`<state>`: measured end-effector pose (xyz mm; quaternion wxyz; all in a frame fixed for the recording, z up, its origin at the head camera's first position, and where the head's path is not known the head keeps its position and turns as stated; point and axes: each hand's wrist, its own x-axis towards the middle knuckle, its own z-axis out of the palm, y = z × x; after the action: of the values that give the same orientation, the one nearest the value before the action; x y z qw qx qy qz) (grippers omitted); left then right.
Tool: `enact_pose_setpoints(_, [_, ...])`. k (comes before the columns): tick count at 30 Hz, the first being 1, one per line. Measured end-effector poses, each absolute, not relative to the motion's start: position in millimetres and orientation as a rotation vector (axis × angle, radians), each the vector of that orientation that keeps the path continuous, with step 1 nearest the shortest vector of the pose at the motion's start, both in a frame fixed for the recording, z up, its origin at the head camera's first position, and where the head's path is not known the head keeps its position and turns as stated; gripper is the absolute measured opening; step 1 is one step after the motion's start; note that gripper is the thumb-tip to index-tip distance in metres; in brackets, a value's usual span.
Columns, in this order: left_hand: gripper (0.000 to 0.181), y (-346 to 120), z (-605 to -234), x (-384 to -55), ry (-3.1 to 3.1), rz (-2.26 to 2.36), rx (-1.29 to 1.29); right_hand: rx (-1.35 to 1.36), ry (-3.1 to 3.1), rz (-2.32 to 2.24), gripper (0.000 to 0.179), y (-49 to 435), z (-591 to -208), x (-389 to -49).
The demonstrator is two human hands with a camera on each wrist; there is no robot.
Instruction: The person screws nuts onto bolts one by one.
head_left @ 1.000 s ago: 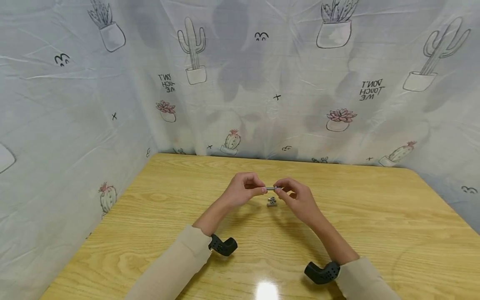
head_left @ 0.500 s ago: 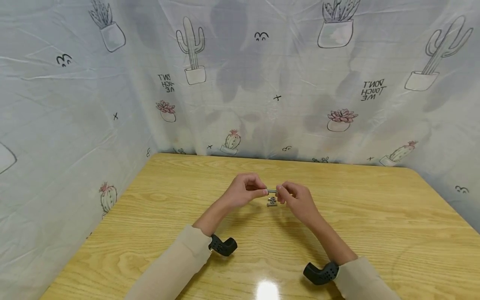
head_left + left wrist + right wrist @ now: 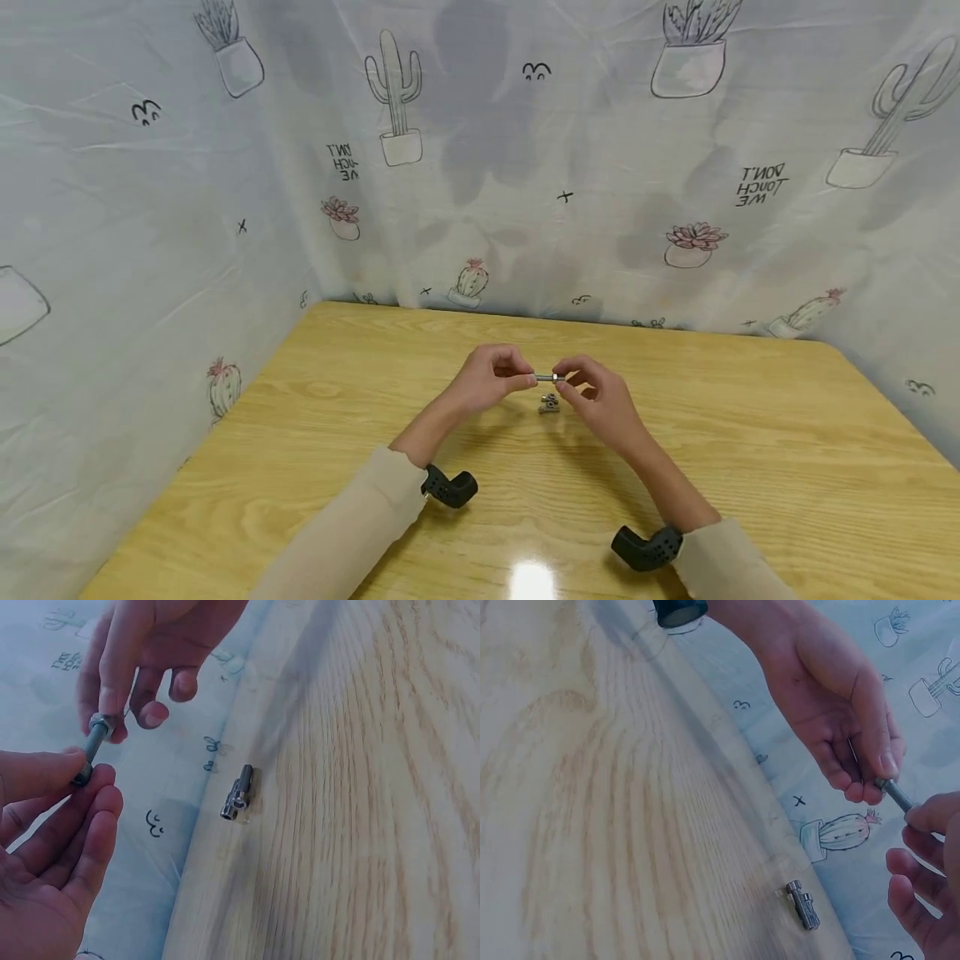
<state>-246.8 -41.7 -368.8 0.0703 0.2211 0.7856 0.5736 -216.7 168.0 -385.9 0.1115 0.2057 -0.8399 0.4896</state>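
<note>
A silver bolt [image 3: 543, 377] is held level above the table between both hands. My left hand [image 3: 489, 379] pinches its head end between thumb and fingers; in the left wrist view the bolt's head [image 3: 82, 778] shows under the thumb. Near the other end sits a hex nut [image 3: 102, 723], with my right hand's [image 3: 597, 400] thumb and forefinger pinching at it. The right hand's other fingers hang loosely curled. In the right wrist view, the bolt's shaft [image 3: 897, 796] spans the gap between the two hands, its far tip hidden by fingers.
Just below the hands, a small cluster of bolts and nuts [image 3: 550, 404] lies on the wooden table [image 3: 360, 375]. A cactus-print cloth [image 3: 495, 167] hangs behind the table and along its left side. Each wrist wears a black camera mount [image 3: 648, 547].
The right hand's fingers rolled down around the bolt's end, then came back up and spread, uncovering the nut. The left hand stays almost still. The head view has shifted slightly.
</note>
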Motion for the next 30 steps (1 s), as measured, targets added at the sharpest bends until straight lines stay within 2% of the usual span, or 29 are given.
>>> enact_pose_setpoints(16, [0.006, -38.8, -366.1, -244.9, 2.343, 1.719, 0.690, 0.521, -2.519, 1.532, 0.023, 169.5, -388.1, -221.1])
enact_pose_setpoints(24, [0.008, -38.6, -369.5, -245.9, 2.362, 1.729, 0.618, 0.675, -2.486, 1.430, 0.026, 171.4, -390.1, -220.8])
enact_pose_setpoints(30, [0.009, -36.8, -370.5, -244.9, 2.363, 1.715, 0.623, 0.638, -2.489, 1.381, 0.021, 171.9, -391.4, -221.3])
